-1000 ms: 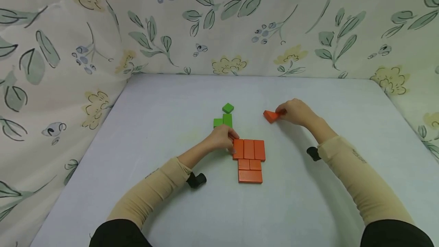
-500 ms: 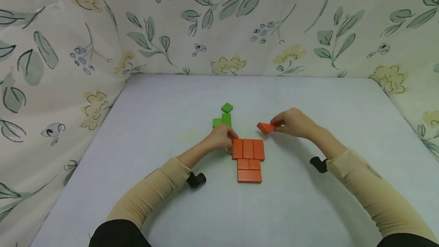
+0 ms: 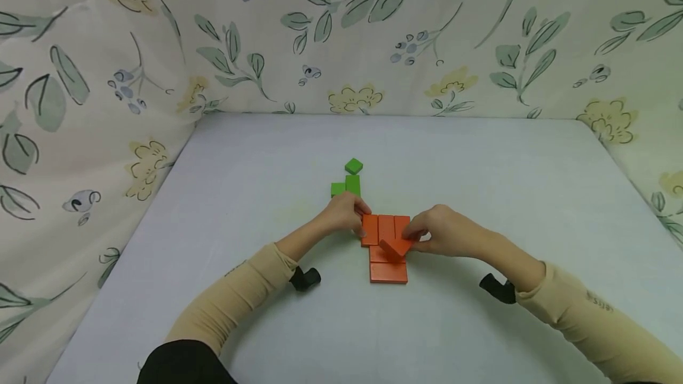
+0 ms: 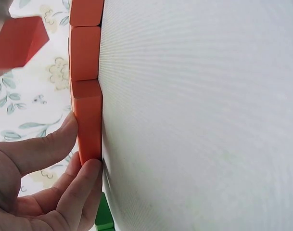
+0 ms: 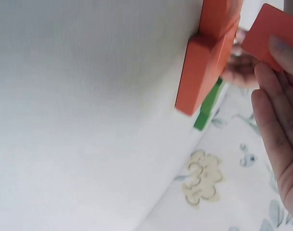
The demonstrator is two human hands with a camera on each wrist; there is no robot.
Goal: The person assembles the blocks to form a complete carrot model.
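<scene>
My left hand [image 3: 344,216] pinches the upper left orange block [image 3: 370,231] of a flat, closely fitted group, thumb on one side and fingertips at its end. Beside it in that group stand other upright orange blocks [image 3: 386,227], with a wide orange block [image 3: 388,273] at the bottom. In my right hand [image 3: 445,231], between thumb and fingers, is an orange triangular block [image 3: 396,247], tilted and overlapping the group's middle in the head view. The left wrist view shows this triangular block [image 4: 21,42] raised above the row; the right wrist view shows its square face [image 5: 261,36].
Just beyond my left hand lie an upright green block [image 3: 353,184] and a smaller green block [image 3: 338,189], partly covered by the hand. Farther back sits a diamond-turned green block [image 3: 354,166]. Floral cloth [image 3: 416,28] borders the white table [image 3: 256,153] at back and sides.
My right hand has brought the triangular block from the right, leftward and nearer to me, over the orange group. The left hand has stayed on its block.
</scene>
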